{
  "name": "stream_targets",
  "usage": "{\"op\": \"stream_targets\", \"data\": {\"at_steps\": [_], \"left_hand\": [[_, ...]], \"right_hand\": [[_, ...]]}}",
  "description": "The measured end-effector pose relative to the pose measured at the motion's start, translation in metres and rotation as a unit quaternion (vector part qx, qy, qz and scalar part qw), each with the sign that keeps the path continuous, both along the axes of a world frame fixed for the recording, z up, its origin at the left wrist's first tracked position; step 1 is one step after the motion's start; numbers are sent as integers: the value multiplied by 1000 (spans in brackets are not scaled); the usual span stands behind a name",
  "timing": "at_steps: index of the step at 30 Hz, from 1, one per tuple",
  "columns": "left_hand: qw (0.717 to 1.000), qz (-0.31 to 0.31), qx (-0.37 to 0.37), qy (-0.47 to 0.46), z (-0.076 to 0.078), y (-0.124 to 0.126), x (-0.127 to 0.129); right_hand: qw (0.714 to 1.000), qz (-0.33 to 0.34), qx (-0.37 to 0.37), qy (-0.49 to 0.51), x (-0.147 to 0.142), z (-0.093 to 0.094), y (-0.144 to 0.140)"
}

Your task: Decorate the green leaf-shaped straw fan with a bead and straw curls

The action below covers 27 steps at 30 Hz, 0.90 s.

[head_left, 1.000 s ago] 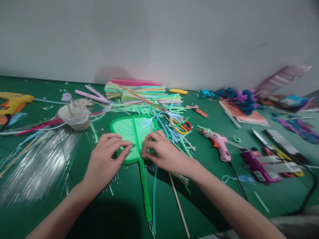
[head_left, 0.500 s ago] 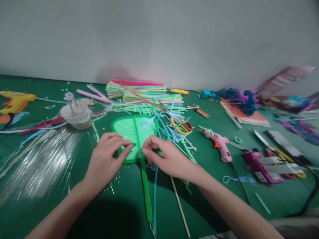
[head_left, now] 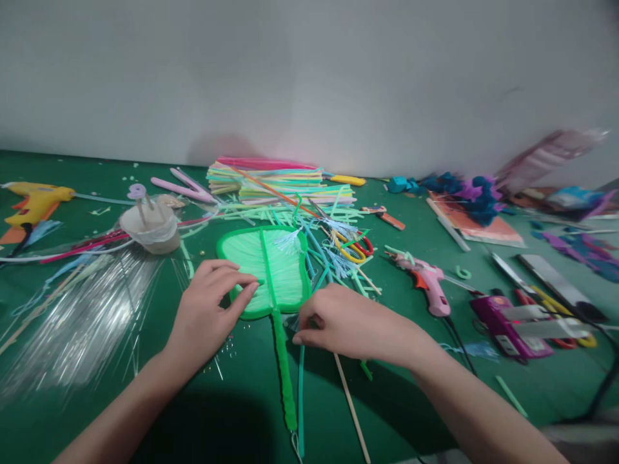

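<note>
A green hand fan [head_left: 242, 258] with pale green ribbing lies on the table, its wrapped handle [head_left: 284, 374] pointing towards me. Over the left half of the fan, my left hand [head_left: 213, 303] is pinched, with a small green piece [head_left: 262, 281] at its fingertips. My right hand [head_left: 348, 319] is curled, thumb near forefinger, beside the fan's lower right edge and above a teal strip [head_left: 301, 393]. Whatever its fingers may hold is hidden. A pale blue tassel [head_left: 288, 241] rests on the fan's upper part.
Behind the fan are bundled pipe cleaners [head_left: 275, 180] and scissors [head_left: 355, 250]. A pink glue gun [head_left: 432, 287] and a purple box [head_left: 507, 325] lie right. To the left stand a cup [head_left: 152, 229], clear filaments [head_left: 91, 322] and a yellow glue gun [head_left: 36, 203]. A wooden stick [head_left: 351, 406] lies near.
My right hand has moved right and towards me, away from the fan's central rib to its lower right edge. The left hand has barely moved.
</note>
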<state>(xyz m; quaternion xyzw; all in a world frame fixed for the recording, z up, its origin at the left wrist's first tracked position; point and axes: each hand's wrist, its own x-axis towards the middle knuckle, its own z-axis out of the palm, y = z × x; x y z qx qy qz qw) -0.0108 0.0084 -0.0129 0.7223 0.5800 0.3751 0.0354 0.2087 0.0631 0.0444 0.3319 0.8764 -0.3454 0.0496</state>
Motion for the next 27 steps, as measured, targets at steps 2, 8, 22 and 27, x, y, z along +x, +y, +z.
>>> {"op": "stream_targets", "data": {"at_steps": [2, 8, 22, 27], "left_hand": [[1000, -3, 6, 2, 0, 0, 0], [1000, -5, 10, 4, 2, 0, 0], [1000, -2, 11, 1, 0, 1, 0], [1000, -1, 9, 2, 0, 1, -1]], "right_hand": [[994, -19, -41, 101, -3, -1, 0], [930, -114, -169, 307, -12, -12, 1], [979, 36, -165, 117, 6, -7, 7], [992, -99, 45, 57, 6, -11, -2]]}}
